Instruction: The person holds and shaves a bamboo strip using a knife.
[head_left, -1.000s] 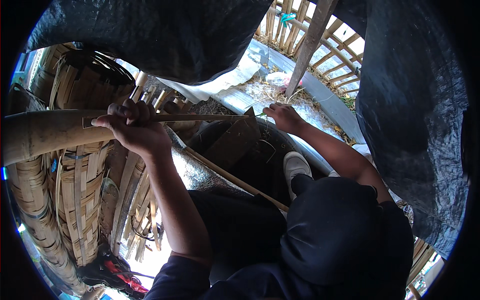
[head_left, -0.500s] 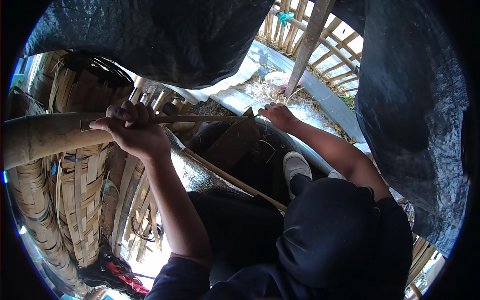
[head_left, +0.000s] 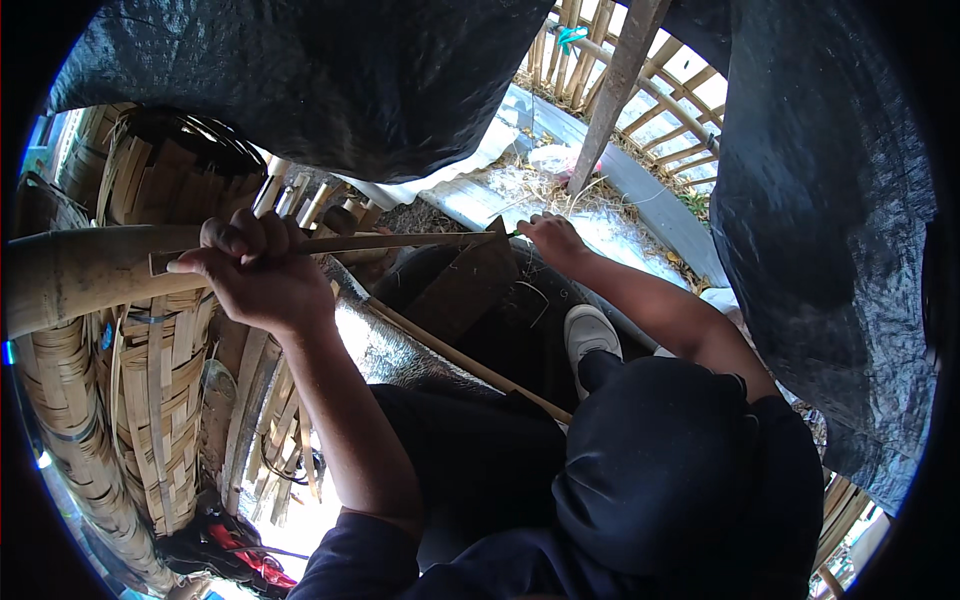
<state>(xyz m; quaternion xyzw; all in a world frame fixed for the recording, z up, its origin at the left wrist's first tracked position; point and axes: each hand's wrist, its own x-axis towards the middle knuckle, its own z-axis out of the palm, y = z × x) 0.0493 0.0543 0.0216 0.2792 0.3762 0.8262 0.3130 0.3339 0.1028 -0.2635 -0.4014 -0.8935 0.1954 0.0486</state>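
Note:
My left hand (head_left: 262, 268) is closed around a long, thin bamboo strip (head_left: 400, 241), its thumb lying along the strip near the left end. The strip runs right to the pointed top corner of a dark upright board (head_left: 478, 275). Just past that corner, my right hand (head_left: 555, 240) is closed, with a bit of a small green thing (head_left: 517, 233) showing at its fingertips. The rest of that green thing is hidden, so its kind is unclear. Behind my left hand a thick bamboo pole (head_left: 100, 265) extends from the left edge.
Woven bamboo baskets (head_left: 165, 400) stand at the left. Black plastic sheeting (head_left: 820, 200) hangs on the right and overhead. A slanted wooden post (head_left: 615, 100) rises before a bamboo slat fence (head_left: 685, 120). A white shoe (head_left: 592, 335) rests below my right arm.
My left hand has shifted slightly left, and the bamboo strip's left end has moved with it. My right hand has stayed almost in place beside the board's corner.

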